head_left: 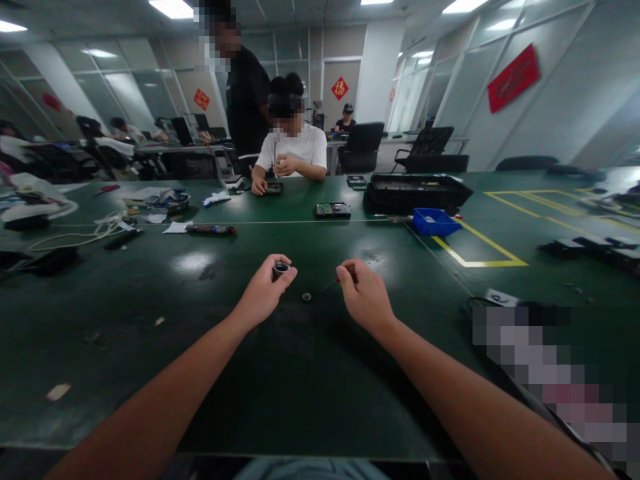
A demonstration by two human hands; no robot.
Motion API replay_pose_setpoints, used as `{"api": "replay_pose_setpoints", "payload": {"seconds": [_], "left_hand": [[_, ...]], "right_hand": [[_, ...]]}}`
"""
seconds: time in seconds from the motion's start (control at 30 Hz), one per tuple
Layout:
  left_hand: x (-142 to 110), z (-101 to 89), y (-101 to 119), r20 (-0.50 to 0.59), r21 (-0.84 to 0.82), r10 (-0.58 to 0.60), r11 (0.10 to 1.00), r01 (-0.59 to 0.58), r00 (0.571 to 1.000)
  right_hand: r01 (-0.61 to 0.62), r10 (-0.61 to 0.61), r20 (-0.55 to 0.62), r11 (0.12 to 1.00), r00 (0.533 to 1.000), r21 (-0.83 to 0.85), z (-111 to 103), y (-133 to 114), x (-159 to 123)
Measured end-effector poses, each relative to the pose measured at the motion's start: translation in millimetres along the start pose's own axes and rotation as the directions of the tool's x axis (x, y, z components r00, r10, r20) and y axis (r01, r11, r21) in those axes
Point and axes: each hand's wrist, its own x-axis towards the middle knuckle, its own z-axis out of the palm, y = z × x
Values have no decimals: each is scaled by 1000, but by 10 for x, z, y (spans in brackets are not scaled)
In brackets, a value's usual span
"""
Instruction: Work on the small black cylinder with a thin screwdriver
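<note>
My left hand (265, 293) is closed around a small dark cylinder (281, 269) with a pale rim, its hollow end tilted up toward me. Between the thumb and fingers of my right hand (367, 297) is a thin screwdriver (330, 284), with its slim shaft pointing left and down. A small round metal part (307, 297) lies on the green table (270, 387) between my two hands, touching neither. The screwdriver's tip is apart from that part and from the cylinder. Most of the screwdriver's handle is hidden in my fingers.
Ahead lie a hard drive (333, 211), a long black tray (417, 193) and a blue bin (436, 222). To the left are a dark pen-like tool (211, 229) and a pale cable (85, 235). A person (293, 150) sits across the table, handling a small device.
</note>
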Motion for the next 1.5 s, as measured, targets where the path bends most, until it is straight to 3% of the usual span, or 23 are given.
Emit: {"api": "replay_pose_setpoints", "payload": {"seconds": [0.2,0.37,0.5,0.6,0.77,0.93,1.03,1.1,1.2,1.3,1.5], "left_hand": [[15,-12,198,109,311,47,947,-79,993],[80,76,139,342,523,39,822,-224,939],[129,146,50,468,605,-15,734,-308,883],[143,168,-1,498,601,-3,722,-343,867],[157,109,-75,416,567,54,765,-305,908],[202,-65,-125,322,443,11,882,-161,947],[248,-232,-158,251,298,-58,954,-20,966],[285,-385,-201,178,106,-157,984,140,971],[334,-689,-289,44,-272,-334,903,333,941],[333,-1065,-365,-85,-516,-446,784,344,891],[133,-1825,-440,-351,-492,-511,813,310,784]], "right_hand": [[33,-33,9,999,999,8,-17,-24,-17],[41,-41,9,999,999,17,-23,-29,-17],[36,-36,25,999,999,1,-24,-39,-22],[38,-38,30,999,999,-9,-29,-49,-28],[30,-30,46,1000,998,2,-31,-53,-32],[31,-32,38,999,999,20,-16,-37,-28],[21,-22,37,1000,999,23,-7,-24,-26],[17,-17,36,1000,999,23,-3,-17,-26],[15,-16,41,999,999,28,-2,-13,-27],[12,-14,60,999,998,36,-5,-16,-29],[20,-22,57,999,998,33,10,-5,-29]]}}
